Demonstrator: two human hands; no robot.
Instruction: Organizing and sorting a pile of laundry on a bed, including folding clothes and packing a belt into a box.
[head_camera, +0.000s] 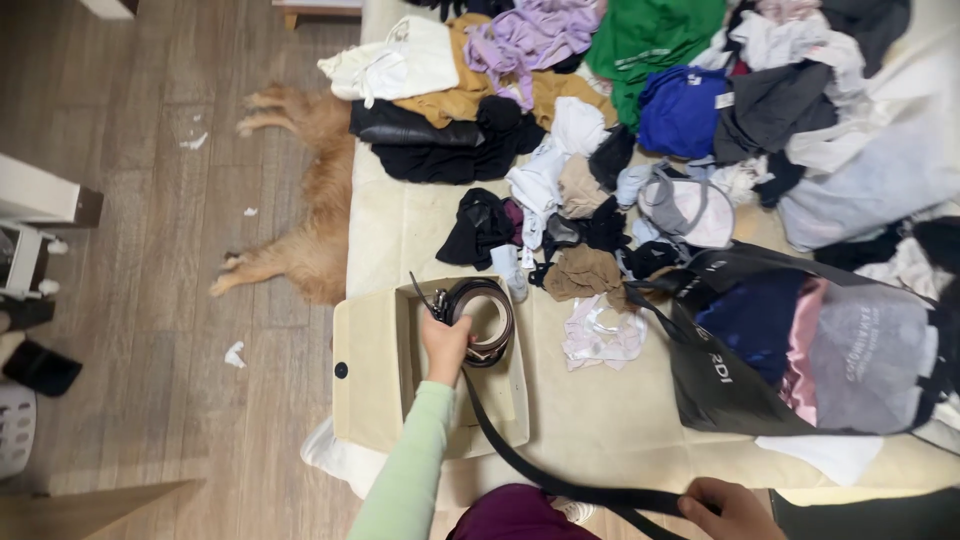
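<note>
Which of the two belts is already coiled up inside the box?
The brown belt, rolled in the beige box. The black belt runs stretched between left hand and right hand.

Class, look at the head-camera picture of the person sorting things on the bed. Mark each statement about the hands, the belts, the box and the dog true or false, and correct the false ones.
1. The left hand is at the coiled brown belt in the beige box. True.
2. The right hand holds a green shirt. False: it grips a black belt.
3. A dog lies on the wooden floor beside the bed. True.
4. The black bag is empty. False: folded clothes show inside it.
5. The box stands on the floor. False: it sits on the bed.
</note>
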